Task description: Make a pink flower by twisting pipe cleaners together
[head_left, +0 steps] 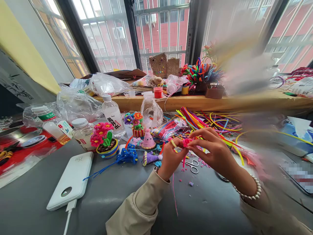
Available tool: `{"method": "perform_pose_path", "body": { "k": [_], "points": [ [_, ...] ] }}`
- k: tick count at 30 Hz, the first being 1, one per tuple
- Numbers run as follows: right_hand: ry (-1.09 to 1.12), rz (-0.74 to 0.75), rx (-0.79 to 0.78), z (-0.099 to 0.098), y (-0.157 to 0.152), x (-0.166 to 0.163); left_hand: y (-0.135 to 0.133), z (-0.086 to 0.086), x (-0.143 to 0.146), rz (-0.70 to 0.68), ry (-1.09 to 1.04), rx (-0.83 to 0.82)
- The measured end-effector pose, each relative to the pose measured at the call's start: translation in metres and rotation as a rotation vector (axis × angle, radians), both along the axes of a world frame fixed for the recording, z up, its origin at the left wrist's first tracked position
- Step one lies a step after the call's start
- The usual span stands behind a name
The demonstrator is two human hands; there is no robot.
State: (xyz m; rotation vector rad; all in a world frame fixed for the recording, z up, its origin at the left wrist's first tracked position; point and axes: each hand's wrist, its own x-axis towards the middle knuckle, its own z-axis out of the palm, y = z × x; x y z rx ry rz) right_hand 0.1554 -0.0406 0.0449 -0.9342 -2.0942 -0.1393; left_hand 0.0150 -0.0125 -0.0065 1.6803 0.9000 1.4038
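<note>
Raised above the grey table, a small bright-pink pipe-cleaner piece (186, 142), looped like a flower, is pinched at the fingertips of both hands. My left hand (170, 160) grips it from the left, with a yellow strip showing at its fingers. From the right, my right hand (214, 150) pinches its edge between thumb and fingers. A thin pink strand (175, 195) lies on the table below. Behind the hands rest small scissors (194, 166). Further left are a blue pipe-cleaner flower bunch (127, 155), a pink cone figure (148, 140) and a purple cone (150, 158).
A white power bank (71, 179) with its cable lies at left. Beyond it stand a potted pink flower (107, 150), a jar (82, 133) and a water bottle (113, 117). Loose pipe cleaners (195, 122) spread behind the hands. A blurred patch covers part of the right side.
</note>
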Motion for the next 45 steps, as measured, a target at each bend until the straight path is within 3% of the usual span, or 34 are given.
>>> {"method": "perform_pose_path", "body": {
  "k": [5,8,13,25,45],
  "points": [
    [0.108,0.029,-0.163,0.005,0.005,0.013,0.001,0.002,-0.001,-0.204,-0.045,-0.152],
    [0.143,-0.013,-0.213,0.007,0.008,0.021,0.001,0.004,-0.001,-0.255,0.023,-0.186],
    [0.015,0.008,-0.267,0.007,0.008,0.023,0.000,0.006,-0.001,-0.239,0.108,-0.101],
    [-0.074,-0.019,-0.154,0.003,0.007,0.017,-0.004,0.008,0.001,-0.118,0.263,0.053],
    [-0.171,0.015,-0.027,0.003,0.007,0.014,-0.005,0.006,0.001,-0.039,0.368,0.135]
  ]
}}
